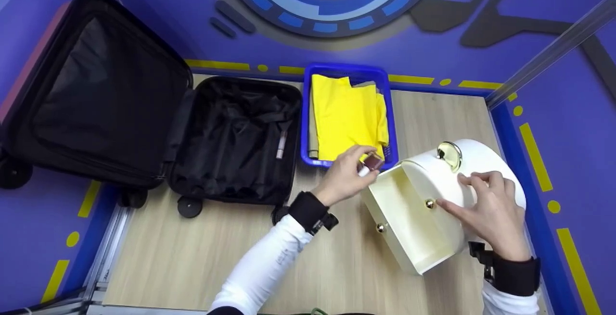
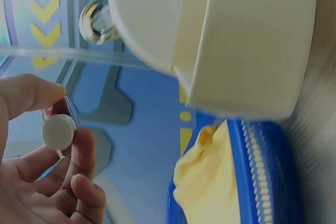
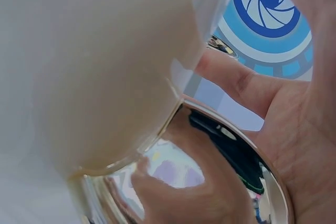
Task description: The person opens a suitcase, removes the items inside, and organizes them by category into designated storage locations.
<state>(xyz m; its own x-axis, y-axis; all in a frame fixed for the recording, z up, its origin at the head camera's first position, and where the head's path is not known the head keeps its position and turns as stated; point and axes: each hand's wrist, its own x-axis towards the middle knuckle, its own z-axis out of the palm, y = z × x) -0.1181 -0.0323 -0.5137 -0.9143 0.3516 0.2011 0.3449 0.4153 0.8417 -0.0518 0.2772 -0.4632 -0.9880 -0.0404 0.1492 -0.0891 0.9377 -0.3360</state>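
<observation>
My left hand (image 1: 347,173) pinches a small clear bottle (image 1: 373,161) with reddish contents and a round white cap, between thumb and fingers. In the left wrist view, the white cap (image 2: 58,131) faces the camera. The bottle is held above the near corner of the blue basket, beside a white storage box (image 1: 486,166) with a rounded top. A lower drawer (image 1: 409,219) of this box is pulled out. My right hand (image 1: 495,207) rests on the box, fingertips on its curved top and thumb reaching to the gold knob (image 1: 429,204).
A black suitcase (image 1: 231,195) lies unfolded at left, a slim pinkish tube (image 1: 281,144) inside. The blue basket (image 1: 393,127) holds folded yellow cloth (image 1: 344,118). A gold ring handle (image 1: 450,156) stands out from the box. Purple walls (image 1: 568,113) border the wooden table (image 1: 192,257).
</observation>
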